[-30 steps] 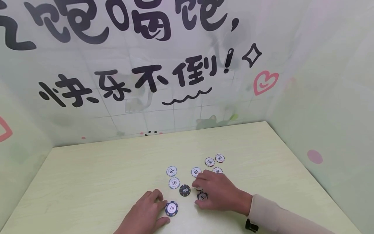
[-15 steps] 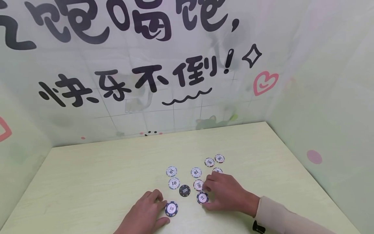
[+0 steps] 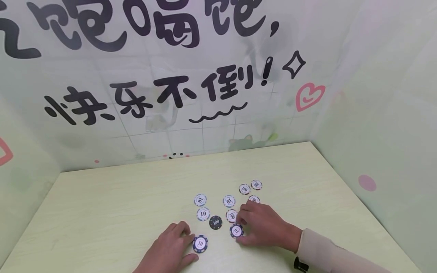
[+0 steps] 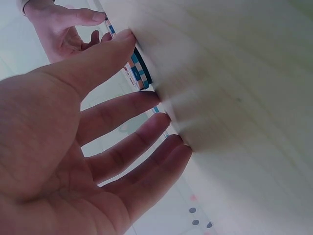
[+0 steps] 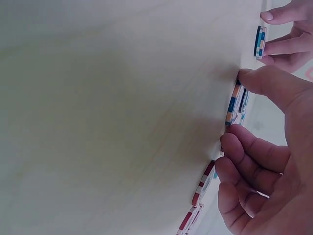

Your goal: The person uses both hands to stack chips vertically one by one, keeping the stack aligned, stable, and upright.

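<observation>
In the head view my left hand (image 3: pixel 170 246) rests on the table with loosely bent fingers. A blue-edged 10 poker chip (image 3: pixel 200 243) lies beside its index fingertip, and the left wrist view shows this chip's thick edge (image 4: pixel 139 71) past the spread thumb and index finger. My right hand (image 3: pixel 264 225) pinches another blue-edged 10 poker chip (image 3: pixel 236 231), held flat at the table by thumb and index finger. That chip's edge (image 5: pixel 233 104) shows between the two fingertips in the right wrist view. A red-edged 100 chip (image 3: pixel 231 215) lies just behind it.
A black 100 chip (image 3: pixel 216 222) lies between the hands. Light-blue-edged 10 chips (image 3: pixel 203 214) are behind it. Red-edged 100 chips (image 3: pixel 244 189) lie farther back, one partly hidden by the right hand. Printed walls (image 3: pixel 205 132) close off the table's (image 3: pixel 119 212) back and sides.
My right hand has shifted slightly right, uncovering the red-edged 100 chip and more of the blue-edged 10 chip; over the last half second it barely moves. My left hand stays in place.
</observation>
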The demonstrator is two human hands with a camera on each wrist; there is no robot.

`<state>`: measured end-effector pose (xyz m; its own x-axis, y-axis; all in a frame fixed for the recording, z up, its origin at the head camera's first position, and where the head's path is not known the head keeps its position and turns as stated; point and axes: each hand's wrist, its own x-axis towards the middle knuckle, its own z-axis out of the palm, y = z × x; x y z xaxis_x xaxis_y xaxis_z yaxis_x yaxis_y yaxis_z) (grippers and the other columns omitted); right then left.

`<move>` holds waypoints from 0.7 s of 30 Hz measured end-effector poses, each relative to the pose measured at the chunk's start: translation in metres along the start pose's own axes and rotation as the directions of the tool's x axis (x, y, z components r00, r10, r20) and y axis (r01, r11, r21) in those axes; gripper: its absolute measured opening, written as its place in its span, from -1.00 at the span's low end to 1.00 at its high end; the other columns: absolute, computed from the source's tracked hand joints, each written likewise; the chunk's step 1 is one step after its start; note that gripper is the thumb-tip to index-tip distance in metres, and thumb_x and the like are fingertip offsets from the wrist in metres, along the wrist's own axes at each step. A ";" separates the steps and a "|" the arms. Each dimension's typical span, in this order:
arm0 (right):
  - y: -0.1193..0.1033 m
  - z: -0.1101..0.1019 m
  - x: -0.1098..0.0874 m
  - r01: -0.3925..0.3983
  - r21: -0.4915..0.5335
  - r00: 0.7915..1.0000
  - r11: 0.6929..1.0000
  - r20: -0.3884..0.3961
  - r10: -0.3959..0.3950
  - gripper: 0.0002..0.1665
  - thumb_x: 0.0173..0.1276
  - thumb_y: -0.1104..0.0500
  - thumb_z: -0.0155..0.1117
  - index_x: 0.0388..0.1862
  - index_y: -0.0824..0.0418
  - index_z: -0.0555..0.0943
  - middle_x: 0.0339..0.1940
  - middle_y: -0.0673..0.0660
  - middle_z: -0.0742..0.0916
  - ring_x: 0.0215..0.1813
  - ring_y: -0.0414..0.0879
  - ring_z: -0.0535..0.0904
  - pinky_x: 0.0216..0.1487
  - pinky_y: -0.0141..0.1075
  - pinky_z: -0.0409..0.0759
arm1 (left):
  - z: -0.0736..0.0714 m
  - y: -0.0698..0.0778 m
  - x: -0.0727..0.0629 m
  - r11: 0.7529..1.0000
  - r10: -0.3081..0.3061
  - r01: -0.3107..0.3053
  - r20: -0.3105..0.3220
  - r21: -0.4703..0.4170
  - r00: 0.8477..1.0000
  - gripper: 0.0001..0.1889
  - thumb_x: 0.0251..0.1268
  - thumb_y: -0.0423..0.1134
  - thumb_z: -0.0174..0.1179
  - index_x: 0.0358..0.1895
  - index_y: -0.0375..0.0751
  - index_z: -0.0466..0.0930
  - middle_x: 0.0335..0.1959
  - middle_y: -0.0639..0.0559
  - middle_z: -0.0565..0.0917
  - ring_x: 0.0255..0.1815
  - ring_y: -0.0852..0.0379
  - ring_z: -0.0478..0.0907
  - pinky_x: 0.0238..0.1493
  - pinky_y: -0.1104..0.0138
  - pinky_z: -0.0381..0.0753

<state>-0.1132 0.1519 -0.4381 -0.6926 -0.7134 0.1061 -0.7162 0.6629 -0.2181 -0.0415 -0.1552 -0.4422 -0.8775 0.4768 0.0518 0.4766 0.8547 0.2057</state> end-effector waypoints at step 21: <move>-0.003 0.002 0.002 0.019 0.001 0.999 1.000 -0.027 -0.019 -0.72 0.13 -0.04 0.59 -0.26 0.04 0.74 -0.36 -0.22 0.56 -0.25 -0.29 0.39 -0.28 -0.41 0.44 | -0.002 0.002 0.002 1.000 -0.014 0.014 0.020 0.002 1.000 -0.46 0.19 0.10 0.65 -0.01 -0.31 0.86 -0.07 0.06 0.60 -0.12 0.03 0.55 0.04 0.13 0.72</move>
<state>-0.1121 0.1481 -0.4389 -0.6807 -0.7196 0.1369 -0.7294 0.6486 -0.2174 -0.0422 -0.1531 -0.4400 -0.8828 0.4688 0.0295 0.4645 0.8618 0.2040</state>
